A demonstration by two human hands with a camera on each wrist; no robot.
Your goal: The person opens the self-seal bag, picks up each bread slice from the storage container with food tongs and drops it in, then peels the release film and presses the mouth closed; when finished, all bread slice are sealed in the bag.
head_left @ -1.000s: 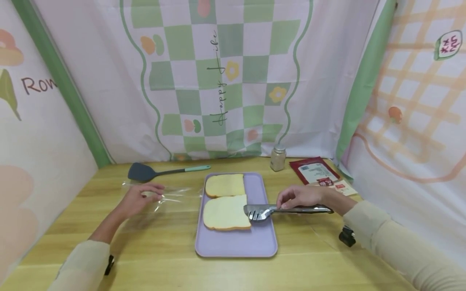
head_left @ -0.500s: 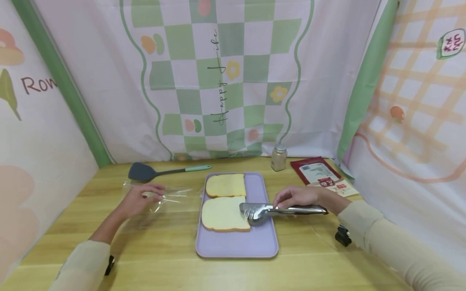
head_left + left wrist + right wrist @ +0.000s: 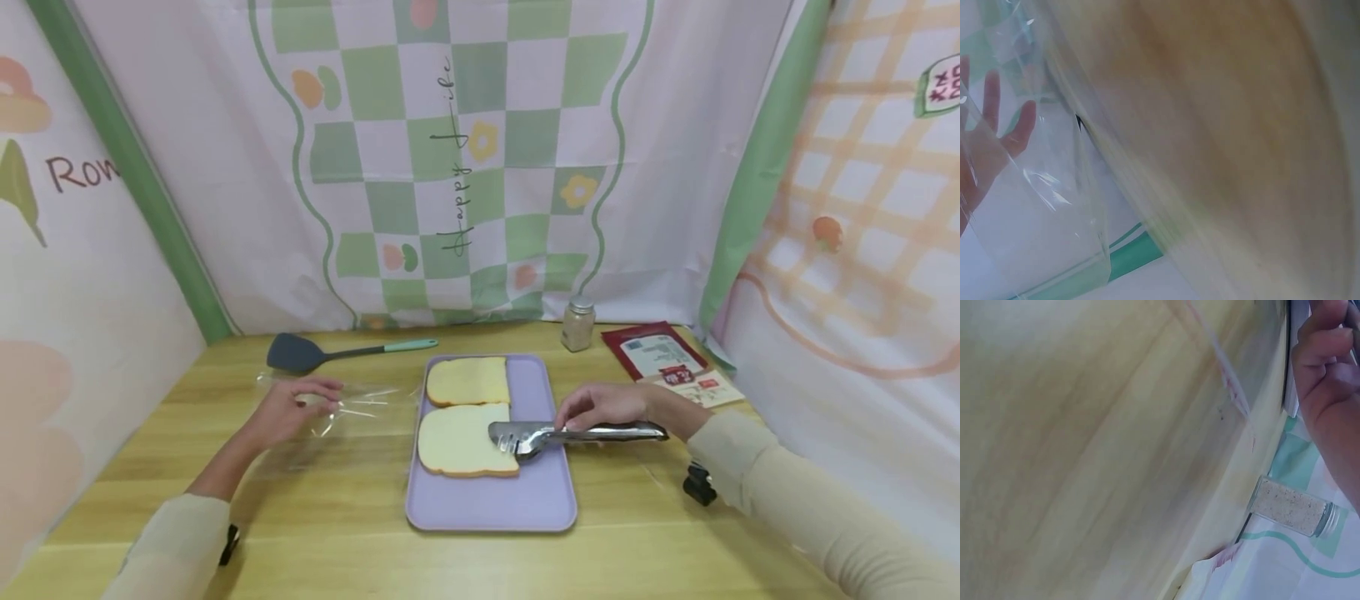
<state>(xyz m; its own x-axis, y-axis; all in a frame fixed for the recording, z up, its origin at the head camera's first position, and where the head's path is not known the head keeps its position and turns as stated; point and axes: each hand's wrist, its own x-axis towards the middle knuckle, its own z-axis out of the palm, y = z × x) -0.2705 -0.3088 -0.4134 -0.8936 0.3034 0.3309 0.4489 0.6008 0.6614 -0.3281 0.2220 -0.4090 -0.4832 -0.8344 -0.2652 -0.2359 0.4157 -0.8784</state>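
My right hand (image 3: 611, 405) grips metal food tongs (image 3: 600, 432) by the handle. Their slotted end lies at the right edge of the front bread slice (image 3: 457, 442), overlapping it; whether they clasp the slice, I cannot tell. A second bread slice (image 3: 468, 381) lies just behind, both on a lilac tray (image 3: 491, 507). To the left, my left hand (image 3: 288, 410) is at a clear plastic bag (image 3: 363, 400) spread over the table. In the left wrist view, film (image 3: 1054, 194) covers that hand, its visible fingers extended and spread.
A dark spatula (image 3: 296, 353) with a mint handle lies behind the bag. At the back stands a small glass jar (image 3: 577, 327) of pale granules with a silver lid. Red and cream packets (image 3: 654, 348) lie right of it. Curtains enclose the table (image 3: 315, 546).
My right hand and the tongs have shifted slightly left, and the tongs' end now reaches farther over the front slice. The left hand and bag stay nearly still.
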